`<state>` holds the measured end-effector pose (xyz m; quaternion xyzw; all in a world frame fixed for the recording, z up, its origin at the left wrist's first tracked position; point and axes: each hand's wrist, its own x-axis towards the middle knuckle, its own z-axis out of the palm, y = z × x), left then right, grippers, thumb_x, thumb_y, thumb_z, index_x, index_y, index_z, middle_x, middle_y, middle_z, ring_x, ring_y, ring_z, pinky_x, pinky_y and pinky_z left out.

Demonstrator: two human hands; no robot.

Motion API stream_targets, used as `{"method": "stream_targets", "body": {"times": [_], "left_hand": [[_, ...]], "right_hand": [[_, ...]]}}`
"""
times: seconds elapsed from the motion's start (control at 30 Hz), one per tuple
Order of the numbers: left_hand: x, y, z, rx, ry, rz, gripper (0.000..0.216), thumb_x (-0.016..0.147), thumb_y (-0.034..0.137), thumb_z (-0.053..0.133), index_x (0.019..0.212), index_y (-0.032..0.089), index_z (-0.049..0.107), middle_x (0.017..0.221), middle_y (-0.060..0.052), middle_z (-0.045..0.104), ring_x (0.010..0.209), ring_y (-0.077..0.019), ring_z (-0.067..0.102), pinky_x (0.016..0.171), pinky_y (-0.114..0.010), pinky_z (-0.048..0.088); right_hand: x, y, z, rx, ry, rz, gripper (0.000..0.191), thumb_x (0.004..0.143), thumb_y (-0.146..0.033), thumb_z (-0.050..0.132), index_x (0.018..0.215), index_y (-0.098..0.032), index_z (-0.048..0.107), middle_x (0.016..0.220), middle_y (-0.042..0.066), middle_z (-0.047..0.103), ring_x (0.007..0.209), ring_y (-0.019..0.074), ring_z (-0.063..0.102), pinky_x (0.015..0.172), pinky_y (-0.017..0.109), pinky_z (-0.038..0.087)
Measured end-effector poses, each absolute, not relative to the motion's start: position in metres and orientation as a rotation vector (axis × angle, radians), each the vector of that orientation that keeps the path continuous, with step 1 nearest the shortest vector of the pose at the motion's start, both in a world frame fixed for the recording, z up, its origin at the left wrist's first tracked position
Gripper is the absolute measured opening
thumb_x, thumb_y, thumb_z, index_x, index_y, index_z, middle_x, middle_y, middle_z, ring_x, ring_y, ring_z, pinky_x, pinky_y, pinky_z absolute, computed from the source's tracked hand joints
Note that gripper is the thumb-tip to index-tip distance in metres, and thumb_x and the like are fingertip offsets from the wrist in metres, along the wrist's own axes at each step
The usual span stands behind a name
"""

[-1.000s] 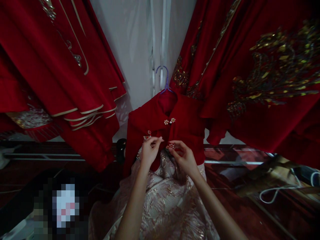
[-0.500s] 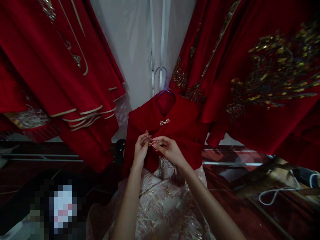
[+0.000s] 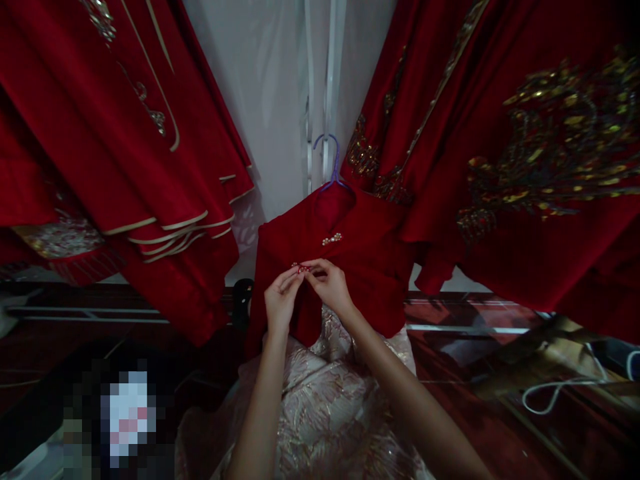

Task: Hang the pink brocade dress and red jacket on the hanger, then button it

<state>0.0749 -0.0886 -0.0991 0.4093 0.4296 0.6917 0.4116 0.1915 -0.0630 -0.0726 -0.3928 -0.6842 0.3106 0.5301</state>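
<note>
A red jacket (image 3: 370, 247) hangs from a purple hanger (image 3: 335, 163) in front of me. Near its neckline sits a fastened jewelled clasp (image 3: 332, 239). Lower on the front edge, my left hand (image 3: 281, 293) pinches one side of a second jewelled clasp (image 3: 303, 269). My right hand (image 3: 327, 283) has closed its thumb and fingertips on the same small clasp from the other side, so the two hands meet there. Fingers hide much of that clasp, and whether its halves are joined cannot be made out. Below the jacket a pale, shiny brocade skirt (image 3: 345, 413) spreads out.
Red garments with pale piping (image 3: 165, 180) hang on the left. On the right hangs a red garment with gold sequin embroidery (image 3: 565, 147). A white metal rail (image 3: 327, 87) runs behind the hanger. A white cord (image 3: 555, 393) lies at the lower right.
My right hand has shifted slightly left and up, bringing its fingertips against those of my left hand. The lower clasp, visible as a loop before, is now mostly covered.
</note>
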Motion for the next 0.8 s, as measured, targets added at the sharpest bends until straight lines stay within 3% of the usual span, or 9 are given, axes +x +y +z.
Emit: {"method": "stream_targets", "body": {"times": [0.47,0.67,0.8], "left_hand": [[0.069,-0.085,-0.108,1.155,1.210,1.746,0.025,0.070,0.031,0.068,0.088,0.012,0.070,0.090,-0.009,0.072,0.086,-0.0197,0.068,0.088,-0.034,0.052],[0.072,-0.086,-0.106,1.123,1.124,1.754,0.036,0.071,0.030,0.069,0.102,0.013,0.066,0.101,-0.010,0.070,0.094,-0.0195,0.066,0.093,-0.034,0.049],[0.074,-0.087,-0.104,1.144,1.168,1.749,0.033,0.070,0.028,0.069,0.100,0.012,0.067,0.102,-0.010,0.070,0.094,-0.0195,0.067,0.093,-0.034,0.049]], "right_hand": [[0.191,-0.069,-0.068,-0.973,-1.676,0.599,0.017,0.081,-0.026,0.056,0.093,-0.020,0.067,0.087,0.003,0.063,0.074,0.0113,0.062,0.058,0.019,0.053],[0.200,-0.064,-0.068,-0.952,-1.747,0.670,0.021,0.083,-0.028,0.054,0.099,-0.021,0.066,0.089,0.003,0.067,0.076,0.0120,0.064,0.069,0.023,0.054],[0.202,-0.066,-0.069,-0.960,-1.761,0.675,0.020,0.083,-0.027,0.054,0.097,-0.021,0.066,0.089,0.003,0.067,0.076,0.0119,0.064,0.067,0.022,0.054]]}}
